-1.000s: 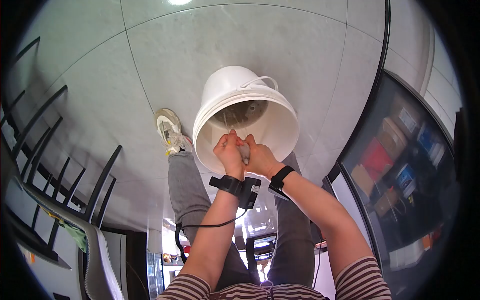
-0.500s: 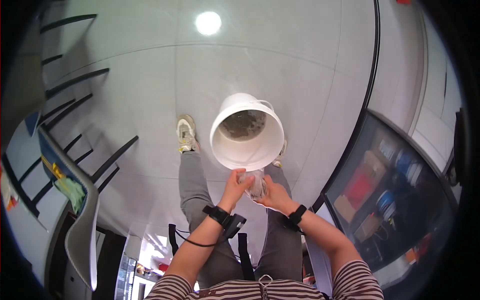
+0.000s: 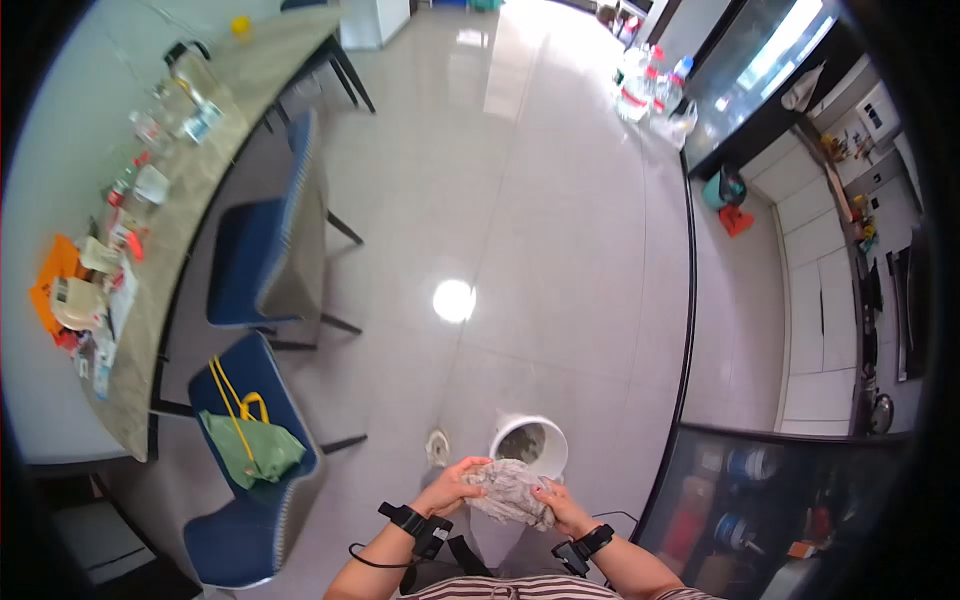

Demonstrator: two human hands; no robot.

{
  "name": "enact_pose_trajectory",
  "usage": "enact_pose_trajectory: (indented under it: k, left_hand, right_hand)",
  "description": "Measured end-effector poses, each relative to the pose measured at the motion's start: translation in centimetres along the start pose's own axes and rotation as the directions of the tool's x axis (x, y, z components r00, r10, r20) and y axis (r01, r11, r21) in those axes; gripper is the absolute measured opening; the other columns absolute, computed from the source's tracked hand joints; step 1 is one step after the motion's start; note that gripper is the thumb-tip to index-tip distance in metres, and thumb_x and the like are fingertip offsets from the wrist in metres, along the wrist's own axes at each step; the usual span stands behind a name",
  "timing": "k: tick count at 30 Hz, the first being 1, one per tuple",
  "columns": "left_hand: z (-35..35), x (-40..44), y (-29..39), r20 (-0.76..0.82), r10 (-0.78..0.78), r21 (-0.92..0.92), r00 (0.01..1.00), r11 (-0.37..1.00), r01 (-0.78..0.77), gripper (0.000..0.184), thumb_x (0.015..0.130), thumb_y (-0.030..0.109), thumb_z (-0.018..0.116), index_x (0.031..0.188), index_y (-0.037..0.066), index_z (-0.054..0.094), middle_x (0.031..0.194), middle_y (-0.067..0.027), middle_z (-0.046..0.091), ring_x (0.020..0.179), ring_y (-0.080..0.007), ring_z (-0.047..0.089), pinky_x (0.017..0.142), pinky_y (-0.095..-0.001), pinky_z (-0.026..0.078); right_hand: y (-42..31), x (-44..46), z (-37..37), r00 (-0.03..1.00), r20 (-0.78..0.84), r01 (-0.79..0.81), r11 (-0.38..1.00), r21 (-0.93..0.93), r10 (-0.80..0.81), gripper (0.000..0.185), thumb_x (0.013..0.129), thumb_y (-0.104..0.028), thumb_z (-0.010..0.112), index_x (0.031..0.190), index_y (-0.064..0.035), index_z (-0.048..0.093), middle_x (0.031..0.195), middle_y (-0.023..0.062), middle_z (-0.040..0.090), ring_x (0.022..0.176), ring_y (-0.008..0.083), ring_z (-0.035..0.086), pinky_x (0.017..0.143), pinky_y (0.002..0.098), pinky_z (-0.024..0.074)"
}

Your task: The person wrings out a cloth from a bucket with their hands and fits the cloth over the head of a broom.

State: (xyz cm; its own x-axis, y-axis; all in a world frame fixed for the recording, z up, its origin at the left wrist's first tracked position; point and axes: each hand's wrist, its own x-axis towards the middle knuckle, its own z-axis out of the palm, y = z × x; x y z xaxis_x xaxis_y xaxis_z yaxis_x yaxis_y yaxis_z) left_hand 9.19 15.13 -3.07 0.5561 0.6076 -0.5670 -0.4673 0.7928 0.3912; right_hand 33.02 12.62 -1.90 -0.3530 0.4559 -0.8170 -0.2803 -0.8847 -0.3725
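Observation:
A crumpled, greyish-white cloth (image 3: 508, 492) stretches between my two hands. My left hand (image 3: 452, 488) grips its left side, with the fingers over its upper edge. On the opposite side, my right hand (image 3: 568, 510) pinches the cloth's right edge. Just beyond the cloth stands a white bucket (image 3: 557, 445) with murky grey water (image 3: 521, 442) at its bottom. The cloth overlaps the bucket's near side in view; whether they touch I cannot tell.
Blue chairs (image 3: 245, 250) line the left, one carrying a green bag (image 3: 250, 447). Behind them is a cluttered long table (image 3: 232, 105). A dark glass-topped cabinet (image 3: 690, 560) stands at the lower right. Large water bottles (image 3: 637, 97) stand on the tiled floor (image 3: 560, 230) far ahead.
My view has tilted up, showing more of the room. The cloth, bunched small between my hands at the bucket's rim before, is now spread wider, and my hands are farther apart.

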Motion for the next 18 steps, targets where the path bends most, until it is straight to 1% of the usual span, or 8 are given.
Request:
enact_pose_trajectory:
  k: [3, 5, 7, 8, 10, 11, 15, 18]
  left_hand:
    - [-0.1, -3.7, 4.7, -0.056, 0.037, 0.086, 0.998, 0.996, -0.032, 0.045, 0.074, -0.008, 0.055, 0.117, -0.001, 0.045, 0.112, -0.0096, 0.051, 0.095, -0.0152, 0.053, 0.081, -0.0243, 0.044]
    - [-1.0, -4.5, 6.2, -0.106, 0.124, 0.200, 0.987, 0.975, -0.101, 0.041, 0.074, -0.008, 0.053, 0.114, -0.001, 0.049, 0.107, -0.0091, 0.054, 0.092, -0.0137, 0.054, 0.078, -0.0226, 0.043]
    - [0.2, -5.8, 9.2, -0.178, 0.054, 0.400, 0.983, 0.916, 0.021, 0.033, 0.078, -0.003, 0.055, 0.110, 0.000, 0.052, 0.101, -0.0090, 0.058, 0.093, -0.0134, 0.055, 0.081, -0.0245, 0.044]
    - [0.6, -5.6, 9.8, -0.181, 0.068, 0.402, 0.981, 0.916, 0.011, 0.033, 0.078, -0.003, 0.055, 0.110, 0.000, 0.052, 0.101, -0.0090, 0.058, 0.093, -0.0134, 0.055, 0.081, -0.0245, 0.044]
    - [1.1, -3.9, 11.0, -0.131, 0.243, 0.398, 0.961, 0.901, -0.174, 0.027, 0.080, 0.001, 0.055, 0.107, 0.000, 0.055, 0.094, -0.0067, 0.061, 0.088, -0.0110, 0.056, 0.077, -0.0218, 0.044]
    - [0.7, -2.9, 12.0, -0.100, 0.334, 0.383, 0.937, 0.882, -0.273, 0.026, 0.082, 0.003, 0.054, 0.108, 0.000, 0.054, 0.094, -0.0066, 0.061, 0.087, -0.0118, 0.057, 0.076, -0.0227, 0.045]
    - [4.1, -1.1, 19.7, -0.110, 0.465, 0.123, 0.878, 0.883, -0.452, 0.022, 0.085, 0.007, 0.050, 0.104, -0.001, 0.054, 0.095, -0.0085, 0.061, 0.084, -0.0159, 0.060, 0.074, -0.0286, 0.050]
    - [7.4, -0.1, 26.8, -0.051, 0.441, 0.091, 0.896, 0.896, -0.435, 0.023, 0.086, 0.012, 0.052, 0.104, -0.001, 0.055, 0.094, -0.0062, 0.061, 0.080, -0.0118, 0.058, 0.075, -0.0256, 0.048]
  right_hand:
    - [-2.9, -0.4, 4.4, 0.984, 0.091, 0.155, 0.988, 0.014, -0.155, 0.040, 0.083, -0.010, 0.058, 0.119, -0.0013, 0.043, 0.109, 0.0080, 0.054, 0.095, 0.0147, 0.054, 0.082, 0.0268, 0.0434]
    - [-5.0, -0.8, 6.6, 0.972, 0.103, 0.217, 0.975, -0.057, -0.211, 0.037, 0.083, -0.011, 0.059, 0.116, -0.0019, 0.045, 0.103, 0.0057, 0.055, 0.091, 0.0128, 0.054, 0.082, 0.0252, 0.0424]
    - [-7.1, -0.7, 8.3, 0.953, 0.169, 0.291, 0.917, -0.273, -0.252, 0.033, 0.083, -0.012, 0.059, 0.112, -0.0025, 0.048, 0.098, 0.0033, 0.056, 0.088, 0.0104, 0.053, 0.080, 0.0244, 0.0422]
    - [-8.0, -0.6, 9.1, 0.950, 0.181, 0.297, 0.913, -0.278, -0.254, 0.033, 0.083, -0.012, 0.059, 0.112, -0.0025, 0.048, 0.098, 0.0033, 0.056, 0.088, 0.0104, 0.053, 0.080, 0.0244, 0.0422]
    - [-10.1, -0.3, 10.9, 0.892, 0.222, 0.446, 0.846, -0.290, -0.394, 0.029, 0.082, -0.012, 0.060, 0.108, -0.0035, 0.050, 0.092, 0.0012, 0.056, 0.084, 0.0083, 0.052, 0.076, 0.0230, 0.0424]
    - [-11.4, 0.2, 11.2, 0.891, 0.222, 0.448, 0.848, -0.282, -0.397, 0.029, 0.082, -0.012, 0.060, 0.108, -0.0035, 0.050, 0.092, 0.0012, 0.056, 0.084, 0.0083, 0.052, 0.076, 0.0230, 0.0424]
    - [-17.6, 1.7, 11.2, 0.798, -0.038, 0.599, 0.787, 0.147, -0.601, 0.014, 0.083, -0.006, 0.054, 0.097, -0.0049, 0.051, 0.091, 0.0045, 0.057, 0.086, 0.0153, 0.055, 0.079, 0.0287, 0.0453]
    - [-23.3, 2.5, 10.5, 0.704, -0.051, 0.690, 0.664, 0.288, -0.708, 0.012, 0.082, -0.003, 0.050, 0.094, -0.0056, 0.051, 0.096, 0.0076, 0.057, 0.090, 0.0188, 0.056, 0.080, 0.0347, 0.0464]
